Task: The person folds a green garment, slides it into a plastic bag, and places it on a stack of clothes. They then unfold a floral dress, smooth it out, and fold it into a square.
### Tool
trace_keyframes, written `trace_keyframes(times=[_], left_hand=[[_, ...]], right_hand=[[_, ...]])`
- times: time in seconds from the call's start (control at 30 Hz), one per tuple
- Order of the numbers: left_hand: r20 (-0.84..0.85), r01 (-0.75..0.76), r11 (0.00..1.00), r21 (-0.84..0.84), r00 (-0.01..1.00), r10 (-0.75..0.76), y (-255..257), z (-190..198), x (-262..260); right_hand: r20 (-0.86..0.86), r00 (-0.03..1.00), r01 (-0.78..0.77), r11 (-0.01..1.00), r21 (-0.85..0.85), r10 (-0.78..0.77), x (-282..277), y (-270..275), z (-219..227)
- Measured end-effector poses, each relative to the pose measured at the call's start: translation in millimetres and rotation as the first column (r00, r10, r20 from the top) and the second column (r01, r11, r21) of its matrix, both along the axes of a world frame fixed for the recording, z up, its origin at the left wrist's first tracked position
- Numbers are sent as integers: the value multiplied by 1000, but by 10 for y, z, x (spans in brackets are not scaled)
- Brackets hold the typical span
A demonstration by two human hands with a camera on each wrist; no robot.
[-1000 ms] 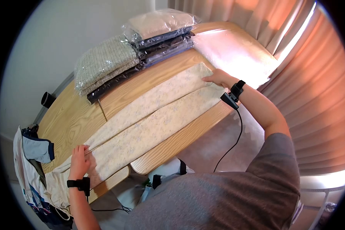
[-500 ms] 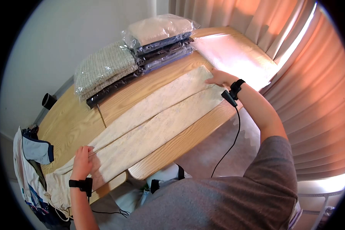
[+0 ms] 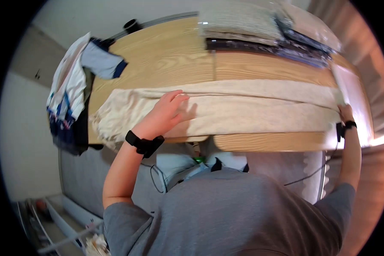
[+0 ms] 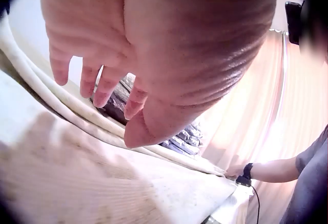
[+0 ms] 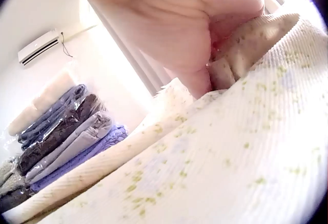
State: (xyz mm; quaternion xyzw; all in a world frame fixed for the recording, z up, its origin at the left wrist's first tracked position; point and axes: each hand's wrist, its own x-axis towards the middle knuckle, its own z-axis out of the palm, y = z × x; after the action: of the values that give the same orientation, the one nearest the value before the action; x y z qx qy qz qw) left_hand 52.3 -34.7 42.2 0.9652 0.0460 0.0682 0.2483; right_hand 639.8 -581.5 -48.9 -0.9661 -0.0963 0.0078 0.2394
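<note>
We see left hand [image 3: 162,114] above floral garment [image 3: 260,112] on bench [image 3: 166,59], fingers apart; right hand [image 3: 347,112] pinches garment's end, fingers clamped.

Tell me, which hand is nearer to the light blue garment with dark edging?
Left. The left hand hovers over the cream trousers, to the right of the light blue garment; the right hand pinches the trousers' right end, much farther away.

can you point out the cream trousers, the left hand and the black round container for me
cream trousers [image 3: 264,115]: head view, on the leg nearer the person
left hand [image 3: 161,114]: head view, on the back of the hand
black round container [image 3: 133,27]: head view, around its middle
</note>
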Motion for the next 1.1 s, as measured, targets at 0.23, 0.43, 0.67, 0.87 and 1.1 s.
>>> trace_keyframes(times=[0.23, 0.43, 0.67, 0.87, 1.1], left_hand=[[55, -323, 944, 72, 946, 320, 520, 149, -1153], [-24, -448, 887, 114, 891, 454, 1299, 379, -1647], [-156, -272, 943, 190, 940, 302, 2156, 186, -984], [-286, -309, 951, 12, 910, 299, 2161, 66, -748], [-331, -405, 897, -175, 883, 334, 2258, 36, -906]], right_hand=[[249, 966, 117, 972, -203, -64, -81, 515, 197], [-82, 821, -531, 809, 252, 565, -2285, 2473, 1121], [-125, 361, -911, 378, 163, 924, -4255, 4472, 1480], [-25, 338, -939, 339, 53, 941, -4983, 5613, 1031], [-107, 460, -871, 471, 140, 882, -5041, 6012, 659]])
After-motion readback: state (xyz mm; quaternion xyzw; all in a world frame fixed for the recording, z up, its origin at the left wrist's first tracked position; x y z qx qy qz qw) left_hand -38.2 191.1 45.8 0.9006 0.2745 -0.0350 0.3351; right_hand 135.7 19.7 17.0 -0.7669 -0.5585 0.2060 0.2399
